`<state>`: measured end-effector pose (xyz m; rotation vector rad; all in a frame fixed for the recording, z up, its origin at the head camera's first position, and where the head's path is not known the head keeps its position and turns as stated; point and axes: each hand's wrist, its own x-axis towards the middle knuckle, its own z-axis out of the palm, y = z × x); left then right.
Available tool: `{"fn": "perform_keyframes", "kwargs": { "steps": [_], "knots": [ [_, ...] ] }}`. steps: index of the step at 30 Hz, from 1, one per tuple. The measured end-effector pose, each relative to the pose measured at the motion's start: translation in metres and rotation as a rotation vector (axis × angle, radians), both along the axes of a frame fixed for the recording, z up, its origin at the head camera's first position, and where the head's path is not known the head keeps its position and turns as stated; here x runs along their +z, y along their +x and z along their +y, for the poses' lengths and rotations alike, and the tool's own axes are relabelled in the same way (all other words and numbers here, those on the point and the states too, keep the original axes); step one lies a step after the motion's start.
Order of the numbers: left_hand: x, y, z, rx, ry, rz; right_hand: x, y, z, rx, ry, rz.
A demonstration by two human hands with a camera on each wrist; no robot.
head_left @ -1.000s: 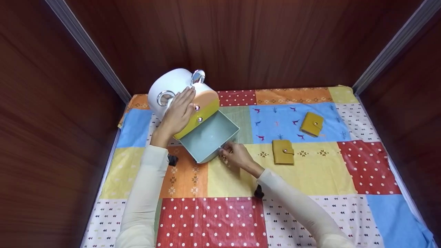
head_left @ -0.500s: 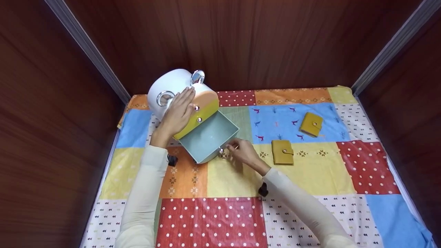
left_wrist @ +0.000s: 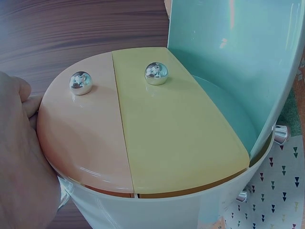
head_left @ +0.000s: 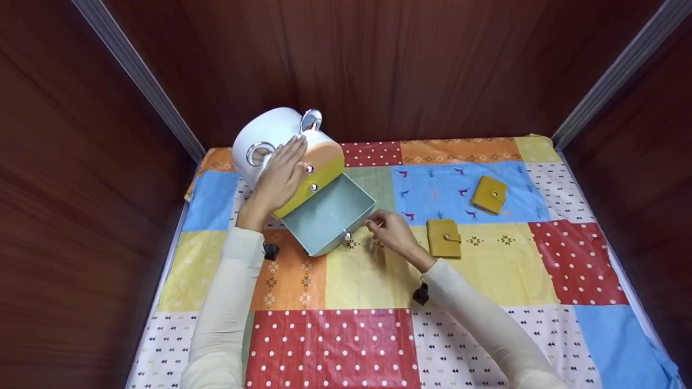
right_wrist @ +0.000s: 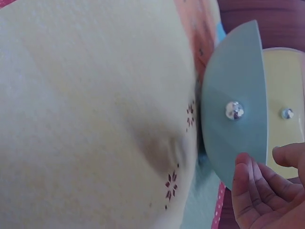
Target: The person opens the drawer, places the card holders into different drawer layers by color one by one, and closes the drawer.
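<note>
A white rounded drawer box (head_left: 278, 120) with shiny ring-like ears stands at the back left. Its closed drawer fronts are orange (left_wrist: 78, 129) and yellow (left_wrist: 176, 138), each with a silver knob. The pale green bottom drawer (head_left: 327, 219) is pulled out, and no contents show inside. My left hand (head_left: 277, 175) rests on top of the box, fingers stretched out. Just right of the drawer front, my right hand (head_left: 393, 231) hovers with loosely bent fingers, apart from the drawer's knob (right_wrist: 234, 110) and holding nothing.
Two mustard snap-closed wallets lie to the right, a nearer wallet (head_left: 444, 239) and a farther wallet (head_left: 489, 195). A patchwork-print cloth (head_left: 335, 346) covers the table. Dark wood panels (head_left: 378, 70) rise at the back and both sides.
My right hand has let go of the green drawer's knob and drawn off to the right. The left hand, the box and the pulled-out drawer have stayed in place.
</note>
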<state>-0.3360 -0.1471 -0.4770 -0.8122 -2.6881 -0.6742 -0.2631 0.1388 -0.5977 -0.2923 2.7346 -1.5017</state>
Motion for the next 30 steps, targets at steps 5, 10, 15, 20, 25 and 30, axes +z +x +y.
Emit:
{"fn": "perform_keyframes", "kwargs": {
  "steps": [5, 10, 15, 20, 25, 30],
  "knots": [
    [0.0, -0.001, 0.0, -0.001, 0.001, 0.004, 0.005, -0.001, 0.007, -0.017, -0.021, -0.003],
    [0.0, -0.001, 0.0, -0.002, -0.003, 0.002, 0.009, -0.001, 0.014, -0.039, -0.013, 0.026],
    [0.001, 0.0, 0.001, 0.003, -0.007, 0.006, 0.013, -0.002, 0.022, -0.045, -0.03, 0.046],
    [0.0, 0.0, 0.001, -0.001, -0.005, 0.016, 0.015, -0.003, 0.029, -0.054, -0.054, 0.046],
    [0.0, -0.001, 0.0, -0.013, -0.004, 0.03, 0.019, -0.002, 0.036, -0.066, -0.073, 0.029],
    [0.001, 0.0, 0.0, -0.007, -0.011, 0.023, 0.022, 0.0, 0.043, -0.082, -0.077, 0.031]
  ]
}}
